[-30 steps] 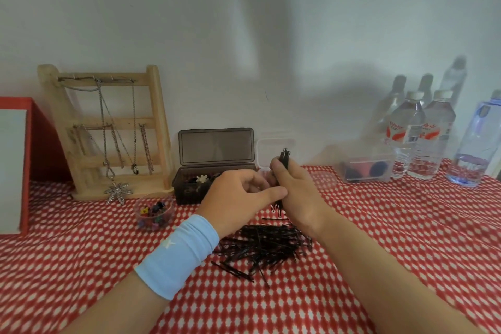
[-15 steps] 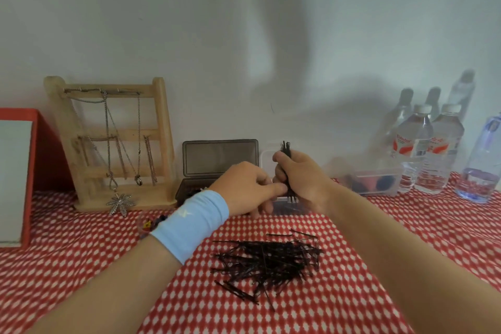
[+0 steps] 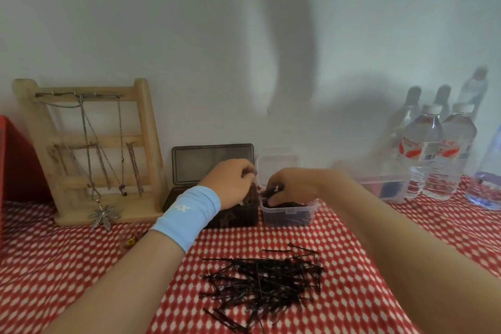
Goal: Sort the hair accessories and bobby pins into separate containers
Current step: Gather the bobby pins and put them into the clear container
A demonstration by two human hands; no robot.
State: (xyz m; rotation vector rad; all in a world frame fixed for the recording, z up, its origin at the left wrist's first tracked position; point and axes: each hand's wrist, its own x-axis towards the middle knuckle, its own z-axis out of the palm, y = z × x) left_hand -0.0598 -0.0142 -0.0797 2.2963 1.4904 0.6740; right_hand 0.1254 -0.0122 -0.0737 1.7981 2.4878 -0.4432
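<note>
Right hand, frame centre: fingers curled around a bunch of thin black metal bobby pins, lowered into the small clear plastic tub. Left hand: loosely curled over the dark smoked-plastic hinged box; grip cannot be told. Loose black bobby pin heap: lower centre, on the red-and-white checked counter.

Black bobby pins heaped; more in clear tub.
</note>
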